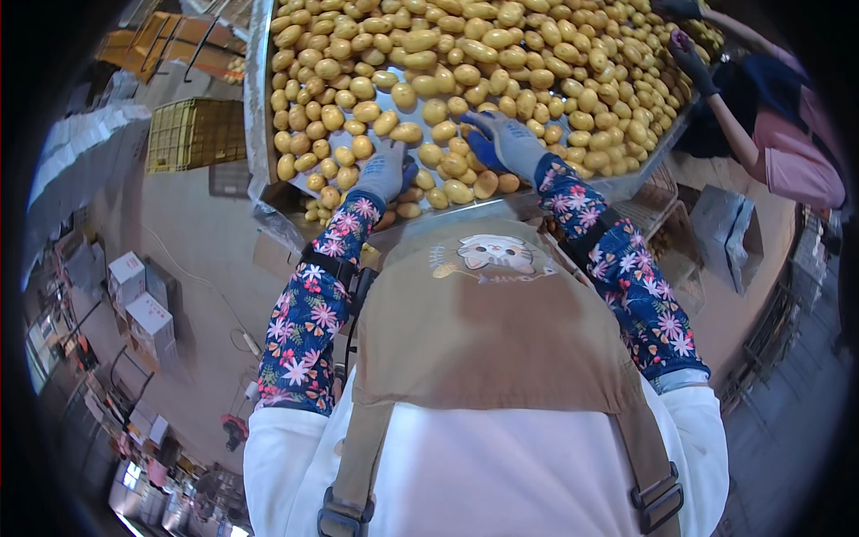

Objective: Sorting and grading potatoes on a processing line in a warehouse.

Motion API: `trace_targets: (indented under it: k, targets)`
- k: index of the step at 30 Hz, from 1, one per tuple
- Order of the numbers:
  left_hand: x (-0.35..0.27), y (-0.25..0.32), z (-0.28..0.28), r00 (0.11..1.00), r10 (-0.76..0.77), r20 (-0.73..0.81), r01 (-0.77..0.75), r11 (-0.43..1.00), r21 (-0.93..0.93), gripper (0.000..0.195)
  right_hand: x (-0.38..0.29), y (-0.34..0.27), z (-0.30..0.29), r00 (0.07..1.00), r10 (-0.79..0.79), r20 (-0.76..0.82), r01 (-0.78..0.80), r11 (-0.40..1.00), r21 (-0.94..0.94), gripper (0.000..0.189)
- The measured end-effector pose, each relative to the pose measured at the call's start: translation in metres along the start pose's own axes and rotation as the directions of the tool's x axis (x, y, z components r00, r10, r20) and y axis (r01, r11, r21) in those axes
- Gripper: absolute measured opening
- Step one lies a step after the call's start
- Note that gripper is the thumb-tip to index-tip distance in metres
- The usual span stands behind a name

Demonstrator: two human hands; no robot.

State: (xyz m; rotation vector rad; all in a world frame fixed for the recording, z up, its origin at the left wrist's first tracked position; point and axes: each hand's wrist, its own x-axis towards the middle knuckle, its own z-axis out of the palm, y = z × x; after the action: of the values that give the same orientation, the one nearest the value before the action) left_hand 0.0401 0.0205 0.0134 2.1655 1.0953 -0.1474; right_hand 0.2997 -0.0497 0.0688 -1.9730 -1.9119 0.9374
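Note:
Many yellow potatoes (pixel 456 191) lie on a metal sorting table (pixel 439 216) before me, heaped more thickly towards its far side. My left hand (pixel 384 171), in a grey glove with a blue palm, rests low among the potatoes near the front left corner; its palm side is mostly hidden, so I cannot tell whether it holds one. My right hand (pixel 504 142), gloved the same way, reaches in over the potatoes right of the middle. Its thumb and fingers are spread apart, with potatoes beside and below them, and no potato shows in its grasp.
A co-worker's gloved hand (pixel 691 59) is at the table's right side. A yellow plastic crate (pixel 196 134) stands left of the table, and white boxes (pixel 149 313) stand on the floor. Crates (pixel 654 201) and an open carton (pixel 725 231) are at the lower right of the table.

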Motion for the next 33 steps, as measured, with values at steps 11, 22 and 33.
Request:
trace_targets:
  k: [11,22,33]
  targets:
    - [-0.015,0.074,-0.001,0.961,0.272,0.039,-0.275,0.951,0.141,0.052,0.044,0.001,0.006,0.952,0.097,0.292,0.006,0.944,-0.331,0.048]
    - [-0.022,0.127,-0.055,0.675,0.600,-0.431,-0.692,0.717,-0.085,0.050,-0.039,0.006,0.018,0.997,-0.070,0.025,-0.031,-0.081,0.996,0.039]
    - [-0.053,-0.008,-0.045,0.798,0.007,-0.603,-0.124,0.980,-0.154,0.047,-0.260,0.173,0.013,0.660,0.610,-0.437,-0.182,0.695,0.695,0.038]
